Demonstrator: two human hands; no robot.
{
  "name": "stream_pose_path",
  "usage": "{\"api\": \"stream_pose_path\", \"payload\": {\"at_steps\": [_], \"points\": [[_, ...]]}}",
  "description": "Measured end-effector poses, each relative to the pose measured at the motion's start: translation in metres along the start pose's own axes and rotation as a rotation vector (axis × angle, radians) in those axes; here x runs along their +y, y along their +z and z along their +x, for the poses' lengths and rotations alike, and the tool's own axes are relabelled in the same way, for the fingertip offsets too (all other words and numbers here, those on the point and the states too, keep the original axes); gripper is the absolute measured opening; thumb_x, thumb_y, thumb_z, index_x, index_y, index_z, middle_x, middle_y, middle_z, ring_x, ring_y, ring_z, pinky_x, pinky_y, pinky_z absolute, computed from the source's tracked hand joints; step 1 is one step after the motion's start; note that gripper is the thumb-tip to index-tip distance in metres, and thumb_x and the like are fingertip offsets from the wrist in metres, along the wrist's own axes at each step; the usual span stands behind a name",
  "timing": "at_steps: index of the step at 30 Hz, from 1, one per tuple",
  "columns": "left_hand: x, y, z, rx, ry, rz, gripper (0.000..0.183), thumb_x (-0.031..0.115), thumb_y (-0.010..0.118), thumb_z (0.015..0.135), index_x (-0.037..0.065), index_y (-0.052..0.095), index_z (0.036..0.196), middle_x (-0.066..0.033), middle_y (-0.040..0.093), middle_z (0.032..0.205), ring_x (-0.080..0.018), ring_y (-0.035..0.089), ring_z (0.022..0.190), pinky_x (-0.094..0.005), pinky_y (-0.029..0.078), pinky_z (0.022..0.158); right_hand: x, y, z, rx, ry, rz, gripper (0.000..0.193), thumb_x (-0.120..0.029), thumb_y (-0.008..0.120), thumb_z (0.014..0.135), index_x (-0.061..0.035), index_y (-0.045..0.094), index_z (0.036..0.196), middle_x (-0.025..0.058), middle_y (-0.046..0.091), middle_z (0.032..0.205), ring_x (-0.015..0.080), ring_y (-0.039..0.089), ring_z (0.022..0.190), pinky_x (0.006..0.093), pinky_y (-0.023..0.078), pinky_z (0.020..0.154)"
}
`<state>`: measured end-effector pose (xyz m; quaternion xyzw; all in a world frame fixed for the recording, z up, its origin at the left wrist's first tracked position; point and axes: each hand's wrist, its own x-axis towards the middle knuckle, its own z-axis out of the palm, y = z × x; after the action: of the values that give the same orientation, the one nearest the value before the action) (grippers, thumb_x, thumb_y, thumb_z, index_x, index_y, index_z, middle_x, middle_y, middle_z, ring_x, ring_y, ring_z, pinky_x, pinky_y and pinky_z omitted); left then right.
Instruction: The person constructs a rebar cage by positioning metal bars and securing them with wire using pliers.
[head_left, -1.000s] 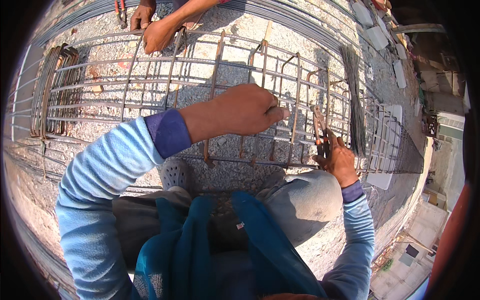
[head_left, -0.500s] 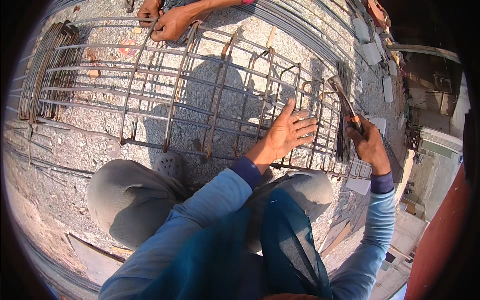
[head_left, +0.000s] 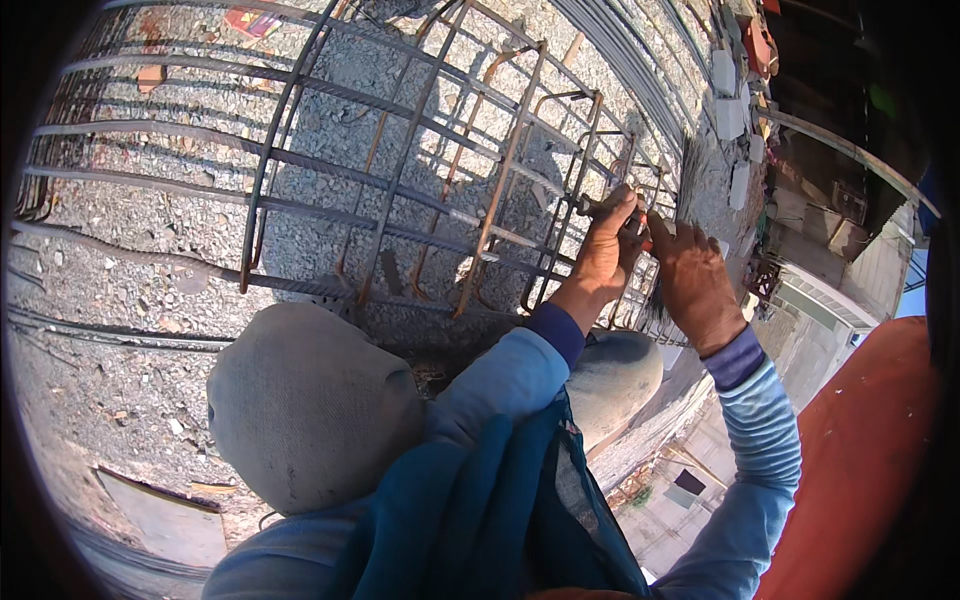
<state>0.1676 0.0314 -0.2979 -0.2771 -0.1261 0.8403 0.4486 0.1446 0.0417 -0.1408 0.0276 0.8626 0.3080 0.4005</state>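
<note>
A rebar cage [head_left: 400, 190] of ribbed long bars and bent stirrups lies over the gravel in front of me. My right hand [head_left: 695, 285] is closed around the orange-handled pincers [head_left: 590, 207], whose jaws point left at the cage's right part. Right beside it, my left hand [head_left: 602, 255] is closed near the pincers, thumb up. Whatever its fingers pinch is hidden. Thin dark tie wires [head_left: 655, 300] show below the hands, partly covered by my right hand.
Long loose bars [head_left: 620, 60] run along the far side. Pale blocks [head_left: 730, 115] stand at the far right. My bent knee [head_left: 310, 410] is close to the cage's near edge. A flat board [head_left: 165, 515] lies at the lower left.
My left hand has gone from spread open to closed and moved right, meeting the right hand. The pincers have come down left to the cage. The other person's hands have left the view.
</note>
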Motion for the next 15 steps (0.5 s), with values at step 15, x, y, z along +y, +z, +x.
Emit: {"api": "stream_pose_path", "payload": {"at_steps": [15], "points": [[0.003, 0.009, -0.002, 0.017, -0.043, -0.226, 0.037, 0.044, 0.06, 0.087, 0.01, 0.06, 0.073, -0.0107, 0.067, 0.083, -0.0277, 0.064, 0.087, -0.0408, 0.048, 0.081, 0.022, -0.023, -0.006, 0.162, -0.004, -0.158, 0.021, -0.025, 0.058, 0.087, -0.0073, 0.057, 0.098, 0.0087, 0.059, 0.072, 0.0261, 0.062, 0.061, 0.04, 0.049, 0.057]]}}
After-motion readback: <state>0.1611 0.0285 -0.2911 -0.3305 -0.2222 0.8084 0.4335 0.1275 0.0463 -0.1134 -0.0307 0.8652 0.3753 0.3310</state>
